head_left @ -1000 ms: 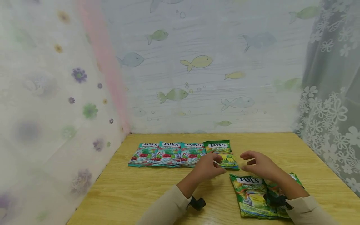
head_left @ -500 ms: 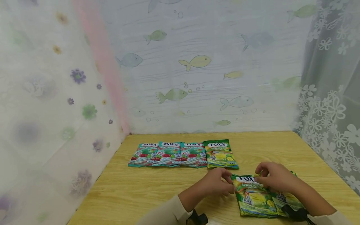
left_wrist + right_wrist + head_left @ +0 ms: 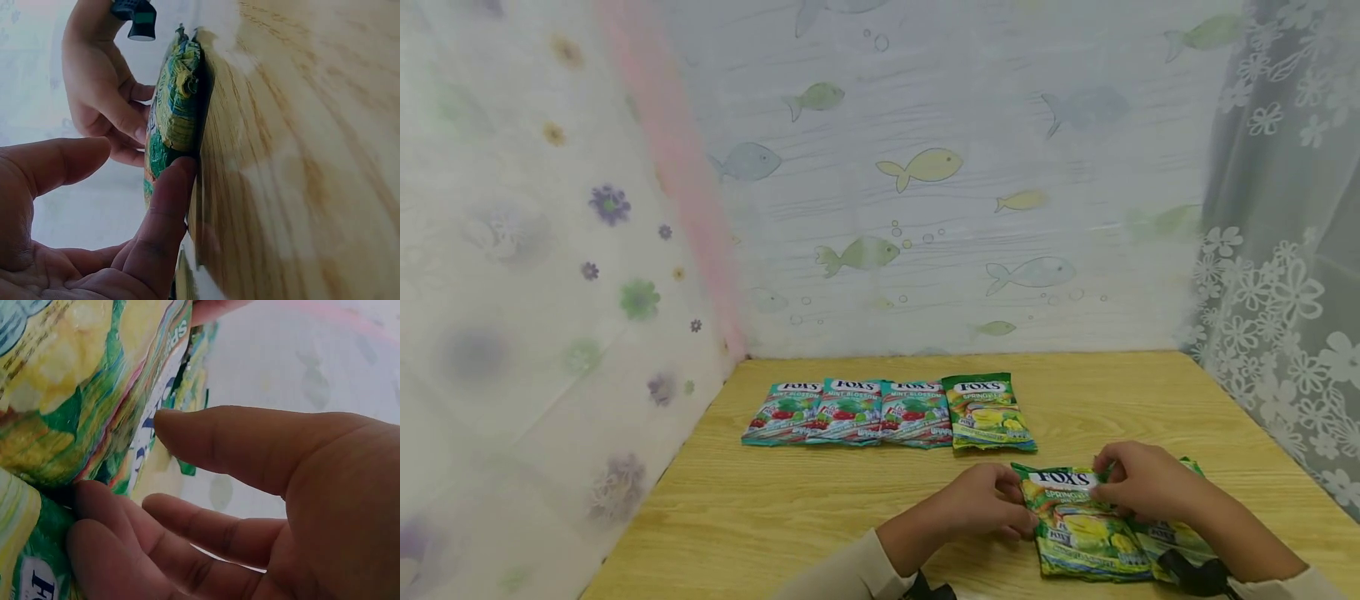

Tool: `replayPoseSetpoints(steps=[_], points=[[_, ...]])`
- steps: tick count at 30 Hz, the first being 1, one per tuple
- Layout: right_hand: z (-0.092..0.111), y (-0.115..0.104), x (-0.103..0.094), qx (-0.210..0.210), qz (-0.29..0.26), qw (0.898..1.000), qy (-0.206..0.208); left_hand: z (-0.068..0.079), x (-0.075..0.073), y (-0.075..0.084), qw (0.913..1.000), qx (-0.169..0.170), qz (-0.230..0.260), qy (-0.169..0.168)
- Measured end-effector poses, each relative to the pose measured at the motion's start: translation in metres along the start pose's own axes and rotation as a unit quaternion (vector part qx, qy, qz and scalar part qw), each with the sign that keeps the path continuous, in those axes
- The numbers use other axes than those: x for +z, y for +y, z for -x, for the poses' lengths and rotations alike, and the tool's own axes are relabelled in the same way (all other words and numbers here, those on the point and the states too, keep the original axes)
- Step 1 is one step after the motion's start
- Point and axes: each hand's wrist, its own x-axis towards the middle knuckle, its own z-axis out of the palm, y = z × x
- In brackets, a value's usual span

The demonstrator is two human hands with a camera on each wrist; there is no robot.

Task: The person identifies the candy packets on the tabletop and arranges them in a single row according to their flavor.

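A yellow-green Fox's candy bag (image 3: 1086, 525) lies at the front right of the table, its left edge partly over a second green candy bag's neighbour space. My left hand (image 3: 988, 504) is at its left side; in the left wrist view a fairly straight finger (image 3: 165, 219) touches the bag's edge while the thumb stands apart. My right hand (image 3: 1153, 483) pinches the bag near its top right corner, thumb over the face and fingers at the right edge. The second green candy bag (image 3: 1176, 537) lies to the right, partly hidden under the right hand and wrist.
Along the back of the wooden table (image 3: 820, 500), several candy bags form a row: teal mint bags (image 3: 850, 412) at left and one yellow-green bag (image 3: 988, 412) at its right end. A fish-print cloth (image 3: 925, 275) hangs behind the table.
Both hands have drawn back from the row's right end toward the front right bags. The left hand has reached the bag's left edge, the right hand its top right corner.
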Motion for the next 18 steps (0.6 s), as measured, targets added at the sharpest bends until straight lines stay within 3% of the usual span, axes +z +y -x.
replayPoseSetpoints(steps=[12, 18], points=[[0.0, 0.012, -0.005, -0.007, -0.002, 1.0, -0.019, 0.0, -0.003, -0.001, 0.9992, -0.002, 0.024, -0.032], [-0.001, 0.01, -0.002, -0.009, 0.008, 1.0, -0.012, 0.002, -0.005, 0.0, 0.9979, -0.02, 0.035, -0.05]])
